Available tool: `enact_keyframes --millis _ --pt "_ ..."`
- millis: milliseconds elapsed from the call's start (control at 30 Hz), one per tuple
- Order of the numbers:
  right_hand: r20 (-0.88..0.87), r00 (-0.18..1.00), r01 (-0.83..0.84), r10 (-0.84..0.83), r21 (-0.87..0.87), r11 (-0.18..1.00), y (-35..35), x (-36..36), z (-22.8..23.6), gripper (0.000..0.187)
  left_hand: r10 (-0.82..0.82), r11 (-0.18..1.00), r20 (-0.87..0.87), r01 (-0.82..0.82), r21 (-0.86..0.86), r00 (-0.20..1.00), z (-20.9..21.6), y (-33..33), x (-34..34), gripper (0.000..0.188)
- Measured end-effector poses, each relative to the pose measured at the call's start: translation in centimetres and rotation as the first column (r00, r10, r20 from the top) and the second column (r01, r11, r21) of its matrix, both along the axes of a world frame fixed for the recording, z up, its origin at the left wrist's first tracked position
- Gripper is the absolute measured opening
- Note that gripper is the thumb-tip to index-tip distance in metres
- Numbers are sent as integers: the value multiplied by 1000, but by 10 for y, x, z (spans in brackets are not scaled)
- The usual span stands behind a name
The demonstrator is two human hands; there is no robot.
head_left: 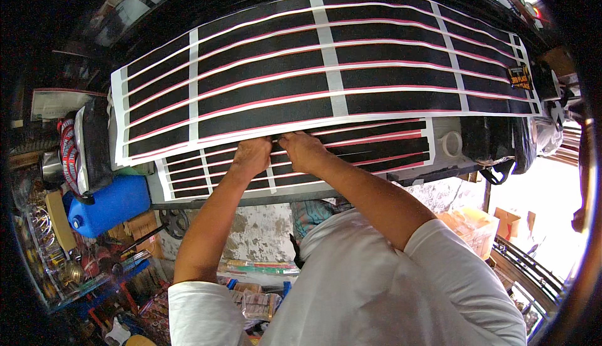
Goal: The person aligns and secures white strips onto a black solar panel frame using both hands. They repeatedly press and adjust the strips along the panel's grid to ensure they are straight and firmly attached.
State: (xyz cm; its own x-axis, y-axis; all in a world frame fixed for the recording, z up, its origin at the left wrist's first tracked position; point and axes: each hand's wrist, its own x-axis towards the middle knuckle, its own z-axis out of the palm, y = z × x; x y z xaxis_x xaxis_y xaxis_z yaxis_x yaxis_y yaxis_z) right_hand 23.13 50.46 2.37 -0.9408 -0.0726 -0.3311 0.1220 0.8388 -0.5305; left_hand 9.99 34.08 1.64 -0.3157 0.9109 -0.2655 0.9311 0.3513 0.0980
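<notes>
A large printed sheet (263, 89) lies curved across the worktop, with black bands between white and red lines and pale grey cross strips. A smaller sheet (370, 146) of the same pattern lies partly under its near edge. My left hand (254, 155) is closed over the smaller sheet, right at the near edge of the large one. Just to its right, my right hand (304, 152) is closed too, knuckles up. The fingertips of both hands are hidden, so what they grip does not show.
A white ring-shaped roll (450, 144) stands right of the smaller sheet. At the left are a blue jerrycan (116, 205) and a red printed strap (68, 152). A black and yellow piece (519, 78) lies on the large sheet's right end. The worktop's near edge (301, 194) runs before me.
</notes>
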Motion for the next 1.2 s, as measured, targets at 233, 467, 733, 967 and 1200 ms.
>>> enact_keyframes --millis 233,467,733,967,1200 --pt "-116 992 51 -55 -37 998 -1 4 -14 52 -92 994 -96 86 -61 991 7 7 -1 30" --pt "-39 998 53 -56 -79 996 1 1 -10 57 -101 987 -69 91 -135 992 3 9 -3 27" --pt "-81 994 67 -72 -62 996 -2 2 -15 55 -52 999 -20 52 1 998 7 4 -7 31" --pt "-62 998 20 -20 -1 1000 -3 -1 -6 55 -20 998 114 13 64 993 3 -10 -12 32" --pt "-73 997 -16 16 6 1000 -1 -2 -3 52 54 994 144 -66 83 988 1 -19 -10 32"
